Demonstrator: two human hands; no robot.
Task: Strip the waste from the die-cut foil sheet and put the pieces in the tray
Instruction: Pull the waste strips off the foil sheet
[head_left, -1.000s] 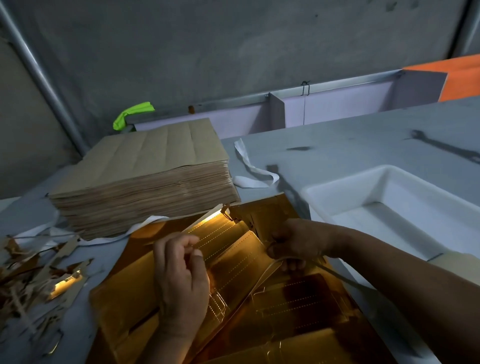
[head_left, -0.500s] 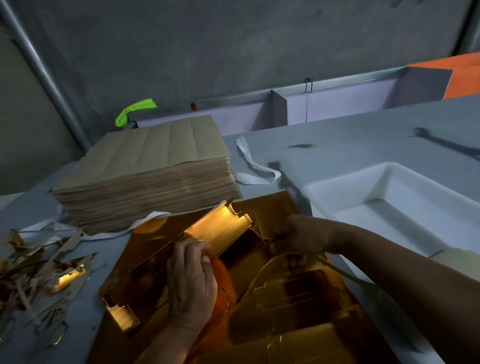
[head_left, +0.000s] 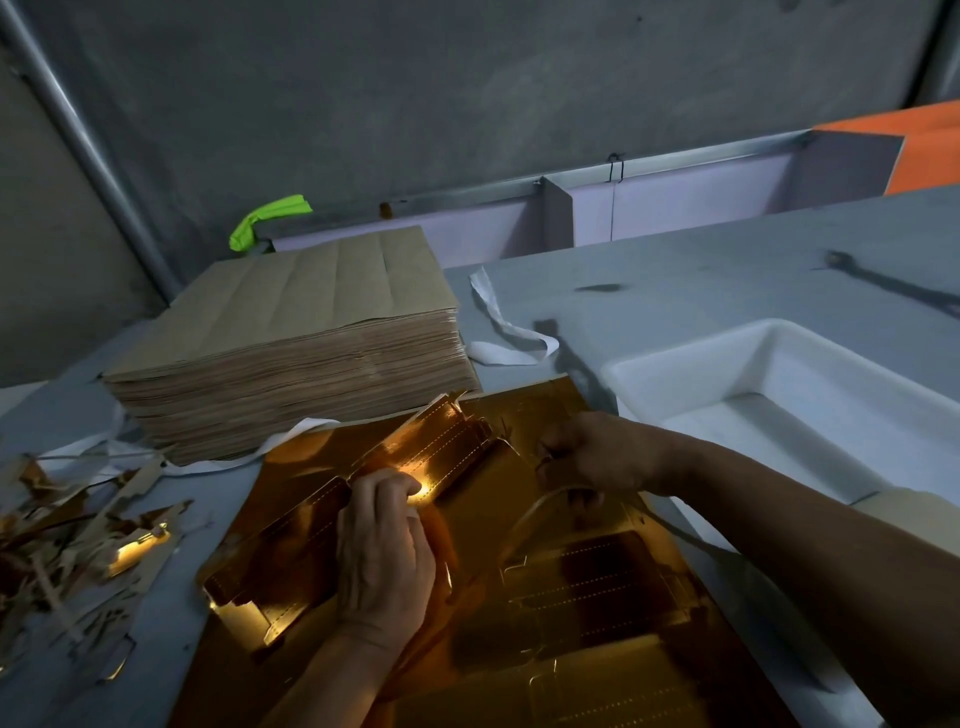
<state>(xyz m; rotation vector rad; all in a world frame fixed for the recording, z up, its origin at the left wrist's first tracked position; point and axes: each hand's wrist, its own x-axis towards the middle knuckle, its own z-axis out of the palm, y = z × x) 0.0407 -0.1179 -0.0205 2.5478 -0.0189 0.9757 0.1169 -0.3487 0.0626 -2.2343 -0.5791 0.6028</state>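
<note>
Keeps the foil sheet (head_left: 582, 613) flat on the near bench (head_left: 727, 270), its left die-cut piece (head_left: 291, 540) swung further up and leftward than a second ago. Pinches that piece with curled left hand (head_left: 384, 551) fingers; grips a thin waste strip (head_left: 519, 519) in right hand (head_left: 592, 457) fingers. Leaves tray (head_left: 691, 364) right, brown stack (head_left: 291, 353) far left, scraps (head_left: 67, 545) left.

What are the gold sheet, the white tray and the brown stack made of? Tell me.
Gold sheet: likely card faced with glossy metallic foil, given its bright reflections. White tray: probably moulded plastic, smooth with a rounded rim. Brown stack: matte kraft-like paper, layered edges.
</note>
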